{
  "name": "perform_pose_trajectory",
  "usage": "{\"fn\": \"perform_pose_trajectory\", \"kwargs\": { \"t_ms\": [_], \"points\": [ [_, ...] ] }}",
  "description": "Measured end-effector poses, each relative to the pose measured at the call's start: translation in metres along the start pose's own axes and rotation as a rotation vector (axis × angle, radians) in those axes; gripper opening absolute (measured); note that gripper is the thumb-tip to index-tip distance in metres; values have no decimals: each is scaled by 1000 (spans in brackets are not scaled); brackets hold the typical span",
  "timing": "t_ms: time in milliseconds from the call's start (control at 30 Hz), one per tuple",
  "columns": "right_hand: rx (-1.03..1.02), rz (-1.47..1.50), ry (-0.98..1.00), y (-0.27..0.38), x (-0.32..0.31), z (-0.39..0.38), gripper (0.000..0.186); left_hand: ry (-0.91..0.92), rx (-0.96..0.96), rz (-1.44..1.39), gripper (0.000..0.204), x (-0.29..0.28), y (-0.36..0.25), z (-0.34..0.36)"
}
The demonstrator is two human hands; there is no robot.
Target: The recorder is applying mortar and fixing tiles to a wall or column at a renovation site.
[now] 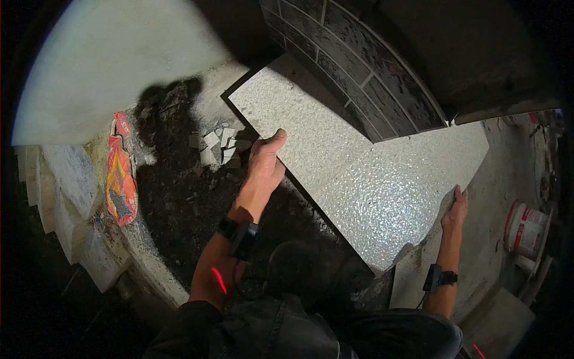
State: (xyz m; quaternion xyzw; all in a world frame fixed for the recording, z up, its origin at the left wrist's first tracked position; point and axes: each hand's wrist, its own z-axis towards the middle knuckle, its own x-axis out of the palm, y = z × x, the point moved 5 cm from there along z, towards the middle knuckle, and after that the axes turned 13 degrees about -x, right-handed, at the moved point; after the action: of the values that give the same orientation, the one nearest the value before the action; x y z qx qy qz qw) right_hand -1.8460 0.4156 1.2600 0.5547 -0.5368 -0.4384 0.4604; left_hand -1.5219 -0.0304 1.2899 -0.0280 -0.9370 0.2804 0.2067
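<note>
A large pale grey, speckled stone-look tile (335, 155) lies slanting across the middle, its surface shining where light falls on it. My left hand (267, 161) grips its left edge, thumb on top and fingers tucked out of sight beneath. At the right-hand edge, my right hand (455, 209) holds the tile with fingertips showing along the side. The brick-patterned dark wall corner (365, 78) meets or overhangs the tile's far side; whether the tile is notched around it, I cannot tell. Part of another light slab (409, 278) shows below, near my right forearm.
Dark loose soil (179, 221) spreads left of the tile, with several broken tile pieces (224, 143) on it. A crumpled orange-red bag (121, 173) lies farther left, near stacked stone slabs (72, 185). A white and red bucket (526, 230) stands at the right.
</note>
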Motion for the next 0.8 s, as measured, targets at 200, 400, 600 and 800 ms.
{"fn": "perform_pose_trajectory", "kwargs": {
  "t_ms": [200, 400, 600, 800],
  "points": [
    [-6, -3, -46, -2, -4, 1, 68, 10, -10, 0, 53, 3, 0, -1],
    [22, 63, -9, -5, -9, 3, 63, -157, -24, 102, 55, 2, 0, -4],
    [33, 43, -69, -3, -3, 1, 64, 12, 12, 15, 51, -10, 5, 18],
    [8, 38, -14, 4, 3, -4, 68, 89, -17, -16, 49, -11, 5, 19]
  ]
}}
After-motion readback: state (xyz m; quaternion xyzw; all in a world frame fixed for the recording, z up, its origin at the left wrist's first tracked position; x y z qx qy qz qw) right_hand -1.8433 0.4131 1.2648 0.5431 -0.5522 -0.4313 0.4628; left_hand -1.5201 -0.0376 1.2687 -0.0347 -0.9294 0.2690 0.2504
